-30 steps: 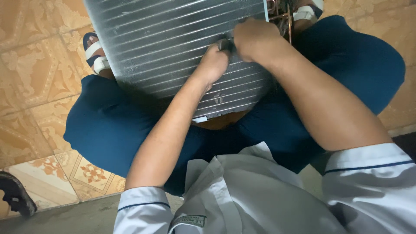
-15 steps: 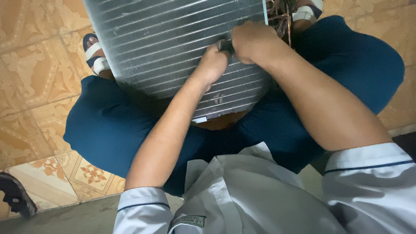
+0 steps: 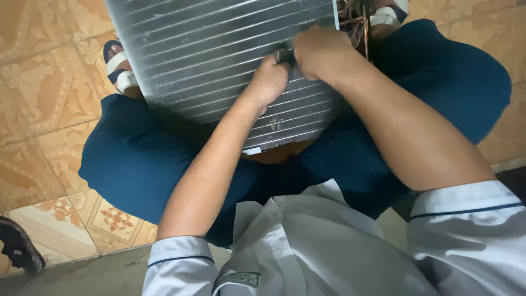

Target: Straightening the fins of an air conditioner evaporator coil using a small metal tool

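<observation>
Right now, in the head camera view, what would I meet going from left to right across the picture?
Dark shoe → sandalled foot → left hand on the finned metal coil → small dark tool → right hand → copper tubes.

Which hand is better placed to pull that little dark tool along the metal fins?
Probably the right hand: it grips the small dark tool against the finned coil, while the left hand only rests beside it.
</observation>
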